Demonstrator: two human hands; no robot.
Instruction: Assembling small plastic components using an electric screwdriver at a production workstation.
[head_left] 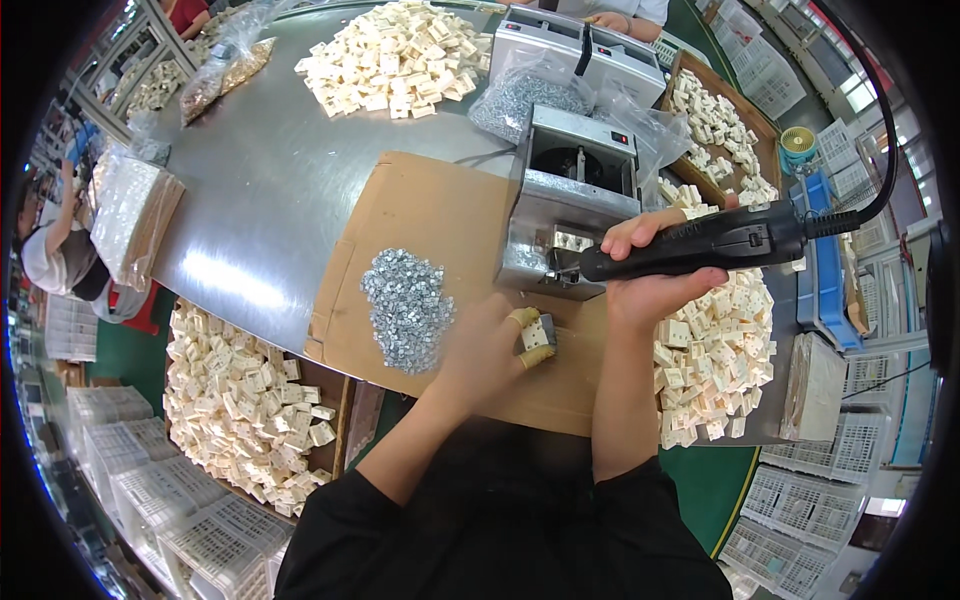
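Observation:
My right hand (650, 285) is wrapped round a black electric screwdriver (710, 242) with a cable at its rear end. The screwdriver's tip points left, at the front of a metal screw feeder (575, 207). Between its thumb and fingers, my left hand (478, 350) pinches a small cream plastic housing (537, 336) with dark holes. Yellow finger cots cover some of these fingertips, and the hand is slightly blurred. Left of it, a heap of small silvery metal parts (405, 310) lies on a brown cardboard sheet (400, 215).
Cream housings are piled at the table's back (395, 60), along its right side (715, 350) and in a box at lower left (240, 400). Bags of screws (530, 98) stand behind the feeder. Across the table, a person's hand (610, 22) is near a second feeder (600, 55).

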